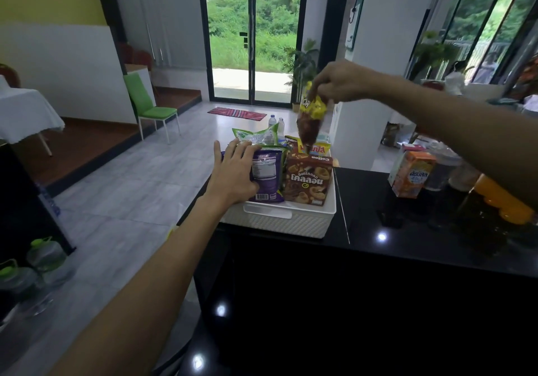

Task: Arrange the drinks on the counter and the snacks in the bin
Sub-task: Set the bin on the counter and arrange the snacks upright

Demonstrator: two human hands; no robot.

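A white bin (279,220) stands at the left end of the black counter (407,247). Upright inside it are a purple snack bag (266,177), a brown Collon box (308,180), a green bag (256,136) and a yellow pack (316,149). My left hand (233,176) lies flat against the purple bag with its fingers spread. My right hand (339,81) pinches the top of a yellow-and-brown snack bag (311,122), which hangs over the back of the bin. Drinks stand at the right: an orange carton (413,174), a dark bottle (441,168) and an orange bottle (506,201).
Two small water bottles (276,123) show behind the bin. Big water jugs (43,262) sit on the floor at the lower left. A green chair (151,107) and a white-clothed table (26,113) stand across the tiled floor.
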